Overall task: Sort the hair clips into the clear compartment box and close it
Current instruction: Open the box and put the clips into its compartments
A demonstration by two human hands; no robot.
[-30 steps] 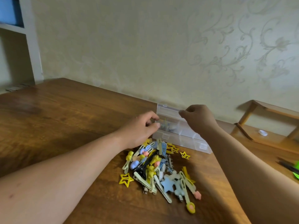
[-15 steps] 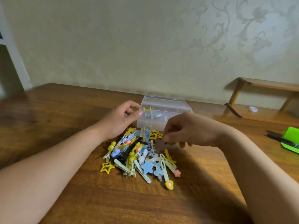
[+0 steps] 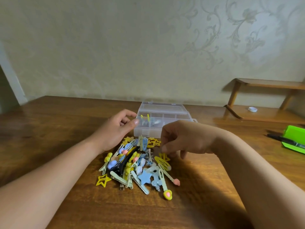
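The left hand (image 3: pixel 115 129) reaches in with curled fingers, its thumb and forefinger holding the left end of the clear compartment box (image 3: pixel 166 129). The right hand (image 3: pixel 186 139) hangs fingers-down over the pile of hair clips (image 3: pixel 137 162). Its fingertips (image 3: pixel 165 148) meet a yellow star clip (image 3: pixel 163 157), though whether they have pinched it cannot be told.

The box stands just behind the pile with its lid open. A few yellow and blue clips show in its left compartments.

Everything rests on a wooden surface (image 3: pixel 57 121) against a patterned wall (image 3: pixel 148 47). To the right are a low wooden shelf (image 3: pixel 264 100), a green case (image 3: pixel 295 141) and a black pen (image 3: pixel 280 138).
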